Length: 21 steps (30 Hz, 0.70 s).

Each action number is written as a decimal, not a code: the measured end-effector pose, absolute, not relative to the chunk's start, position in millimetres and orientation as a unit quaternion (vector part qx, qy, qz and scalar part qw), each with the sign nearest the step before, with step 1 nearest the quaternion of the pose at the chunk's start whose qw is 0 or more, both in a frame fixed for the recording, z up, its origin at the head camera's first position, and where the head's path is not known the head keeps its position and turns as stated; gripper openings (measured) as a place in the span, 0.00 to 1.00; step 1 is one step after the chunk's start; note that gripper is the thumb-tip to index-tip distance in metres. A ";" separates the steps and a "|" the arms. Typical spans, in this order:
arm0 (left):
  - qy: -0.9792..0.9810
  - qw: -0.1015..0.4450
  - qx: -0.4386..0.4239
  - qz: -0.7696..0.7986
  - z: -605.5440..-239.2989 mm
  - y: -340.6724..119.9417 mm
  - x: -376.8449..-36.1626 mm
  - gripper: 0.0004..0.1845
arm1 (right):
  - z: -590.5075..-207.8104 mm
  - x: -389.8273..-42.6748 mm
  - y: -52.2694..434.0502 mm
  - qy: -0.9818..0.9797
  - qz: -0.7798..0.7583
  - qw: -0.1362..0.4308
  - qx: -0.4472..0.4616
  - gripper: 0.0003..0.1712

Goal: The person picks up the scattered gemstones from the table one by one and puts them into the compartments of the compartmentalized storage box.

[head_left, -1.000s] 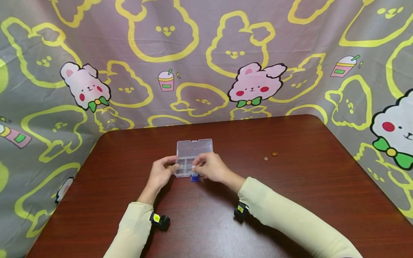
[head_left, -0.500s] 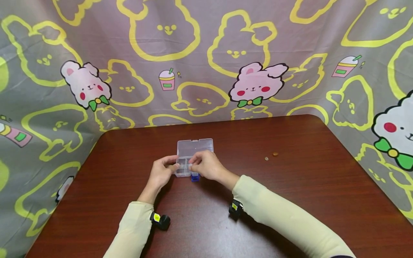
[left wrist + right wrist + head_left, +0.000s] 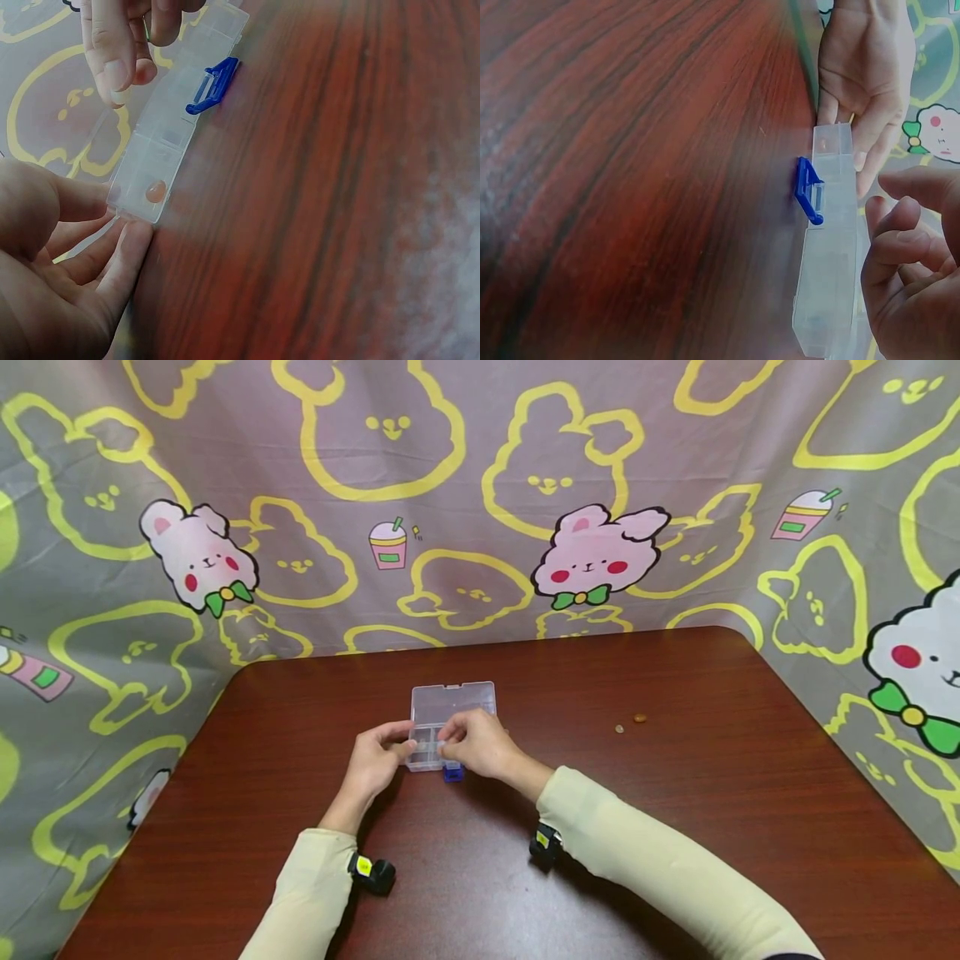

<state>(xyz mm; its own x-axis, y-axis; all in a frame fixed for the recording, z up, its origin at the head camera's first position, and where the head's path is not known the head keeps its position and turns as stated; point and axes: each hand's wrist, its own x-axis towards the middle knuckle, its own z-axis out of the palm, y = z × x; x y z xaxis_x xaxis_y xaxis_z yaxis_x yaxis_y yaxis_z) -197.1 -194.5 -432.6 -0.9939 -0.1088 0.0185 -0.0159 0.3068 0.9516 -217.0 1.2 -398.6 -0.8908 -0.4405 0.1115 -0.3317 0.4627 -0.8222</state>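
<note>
A small clear plastic box (image 3: pixel 438 735) with its lid (image 3: pixel 453 702) thrown open toward the far edge is set on the table (image 3: pixel 675 793), a little left of the middle and nearer the far edge than the near one. The box is steadied at its left end by the left hand (image 3: pixel 372 766): thumb and fingers (image 3: pixel 124 259) are curled against the left corner, likely so the box is not pushed around while the other hand works. The right hand (image 3: pixel 480 745) is held over the compartments with fingers bent and the fingertips (image 3: pixel 112 75) pinched together above a middle cell; whether something is pinched cannot be told. A small orange bead (image 3: pixel 155 190) is seen lying in the leftmost compartment, in the left wrist view. The long axis of the box is laid left to right, parallel to the near edge of the table, opening facing up. The blue clasp (image 3: pixel 452 772) is pointed at the person, flipped down onto the wood at the near long side. Two small beads (image 3: pixel 630 722) are left loose toward the right side of the table, well apart from the box.
</note>
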 end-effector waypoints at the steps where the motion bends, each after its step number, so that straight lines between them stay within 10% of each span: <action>1: -0.807 0.039 0.040 -0.588 -432.4 -194.4 -197.2 0.17 | -398.7 -217.1 1.3 0.853 -0.466 0.059 -0.226 0.05; 21: -0.814 0.040 0.044 -0.578 -432.0 -194.5 -197.5 0.17 | -397.3 -217.7 35.2 0.853 -0.472 0.029 -0.220 0.03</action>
<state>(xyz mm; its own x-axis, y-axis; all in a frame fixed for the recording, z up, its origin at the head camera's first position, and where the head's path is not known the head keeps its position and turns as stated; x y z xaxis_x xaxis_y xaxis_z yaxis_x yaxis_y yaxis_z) -197.5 -194.5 -432.0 -0.9930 -0.1171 0.0143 -0.0251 0.3283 0.9443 -217.7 35.2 -397.3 -0.9013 -0.4029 0.1591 -0.3490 0.4577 -0.8178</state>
